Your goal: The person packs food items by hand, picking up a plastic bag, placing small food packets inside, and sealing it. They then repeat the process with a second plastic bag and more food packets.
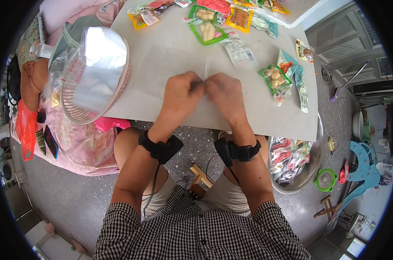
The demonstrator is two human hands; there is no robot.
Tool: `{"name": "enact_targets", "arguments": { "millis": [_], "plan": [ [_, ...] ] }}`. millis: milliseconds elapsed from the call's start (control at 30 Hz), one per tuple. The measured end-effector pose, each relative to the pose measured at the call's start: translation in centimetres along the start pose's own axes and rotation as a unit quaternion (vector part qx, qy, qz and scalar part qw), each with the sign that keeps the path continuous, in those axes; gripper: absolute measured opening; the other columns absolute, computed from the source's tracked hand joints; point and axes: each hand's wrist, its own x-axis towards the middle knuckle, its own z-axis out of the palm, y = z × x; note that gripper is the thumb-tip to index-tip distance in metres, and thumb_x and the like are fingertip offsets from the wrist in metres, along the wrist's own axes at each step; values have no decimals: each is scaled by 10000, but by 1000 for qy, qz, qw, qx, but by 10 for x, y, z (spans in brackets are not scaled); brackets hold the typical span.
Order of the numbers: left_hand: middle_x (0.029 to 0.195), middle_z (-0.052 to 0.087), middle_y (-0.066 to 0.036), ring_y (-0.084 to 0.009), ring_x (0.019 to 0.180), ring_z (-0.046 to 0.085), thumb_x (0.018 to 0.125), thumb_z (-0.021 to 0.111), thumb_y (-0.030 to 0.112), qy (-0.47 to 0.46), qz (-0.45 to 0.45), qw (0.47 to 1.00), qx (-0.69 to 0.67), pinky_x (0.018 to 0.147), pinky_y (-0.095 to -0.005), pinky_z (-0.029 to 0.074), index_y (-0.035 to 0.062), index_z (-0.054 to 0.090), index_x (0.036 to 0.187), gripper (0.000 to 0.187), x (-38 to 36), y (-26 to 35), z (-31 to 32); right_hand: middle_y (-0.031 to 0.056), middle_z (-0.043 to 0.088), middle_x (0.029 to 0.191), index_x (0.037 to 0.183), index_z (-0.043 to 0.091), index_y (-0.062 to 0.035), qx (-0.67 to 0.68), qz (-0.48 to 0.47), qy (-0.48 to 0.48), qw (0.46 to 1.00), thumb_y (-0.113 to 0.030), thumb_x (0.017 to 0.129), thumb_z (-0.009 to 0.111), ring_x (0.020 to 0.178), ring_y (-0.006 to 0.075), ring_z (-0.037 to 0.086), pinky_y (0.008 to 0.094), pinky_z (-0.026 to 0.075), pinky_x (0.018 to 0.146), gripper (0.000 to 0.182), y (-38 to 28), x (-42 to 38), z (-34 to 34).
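Observation:
My left hand [184, 93] and my right hand [224, 93] meet over the middle of the grey table [162, 56], fingertips pinched together. Between them a narrow strip of see-through plastic [206, 68] sticks up, seen nearly edge-on; it looks like a clear plastic bag. Most of it is hidden by my fingers, and the right fingers are slightly blurred. Beyond my hands lies a white printed packet [239, 50], with green-edged snack packets [207, 32] behind it. To the right are another green-edged packet [275, 79] and a long, slim packet [301, 89].
A woven basket [126, 71] at the left holds clear plastic bags [99, 65]. Below the table's right edge, a metal basin [315, 160] contains many small packets. More snack packets [239, 18] lie at the back. A pink-covered surface [82, 147] stands to the left.

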Motion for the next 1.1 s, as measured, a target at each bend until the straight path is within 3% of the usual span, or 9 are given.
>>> {"name": "enact_targets", "arguments": {
  "millis": [233,333,433,533,633,733,833,1033,1100],
  "plan": [
    [613,524,-23,-64,589,445,789,548,-1,43,34,998,27,522,-236,381,-52,551,733,76,-1,5,0,92,625,650,830,637,66,18,4,9,1000,-51,795,573,538,122,554,258,461,525,137,1,2,3],
    [606,501,-20,-63,588,434,770,543,-4,73,-11,995,-66,519,-232,371,-46,542,747,48,2,11,-11,101,639,662,836,640,64,-13,50,30,998,-63,768,585,565,144,574,280,476,555,154,-6,2,-6],
    [602,484,-26,-61,585,427,759,549,-4,120,16,993,-8,505,-238,366,-38,533,759,38,6,7,-20,110,658,700,854,643,66,-85,24,50,995,-80,752,593,619,167,600,297,493,608,185,4,4,-11],
    [624,547,-167,-295,523,526,680,577,-17,130,85,983,98,498,-343,430,-34,500,710,84,5,13,-17,126,663,723,869,645,63,-91,22,41,995,-110,764,606,667,174,614,300,496,649,206,7,4,-9],
    [612,510,-126,-197,513,497,673,561,-55,107,160,967,165,482,-296,394,-22,482,721,99,3,12,-8,134,657,728,872,646,61,0,0,41,999,-152,779,621,683,166,616,293,495,658,234,5,2,-2],
    [650,529,-159,-299,528,532,627,562,-72,97,189,957,197,489,-334,418,-17,469,737,154,1,12,-1,130,645,696,858,641,70,35,34,43,998,-159,794,623,661,165,611,292,493,638,239,-10,1,-2],
    [699,540,-149,-327,595,561,625,578,-68,85,190,951,229,529,-367,445,-6,483,790,200,-2,12,5,112,633,666,832,631,80,-45,8,10,999,-132,806,604,608,154,596,279,482,582,215,-6,4,-4],
    [775,559,-142,-325,699,577,635,595,-59,155,193,918,310,593,-414,464,12,499,851,248,-3,20,5,99,622,639,781,616,80,39,52,4,998,-88,807,585,541,122,558,249,443,505,173,-7,2,-4],
    [759,557,-139,-324,697,579,638,602,-48,139,189,921,312,585,-418,466,12,503,844,236,-4,23,7,100,613,624,781,617,76,49,24,4,998,-78,796,589,541,122,558,263,449,509,158,-3,1,-2]
  ]
}}
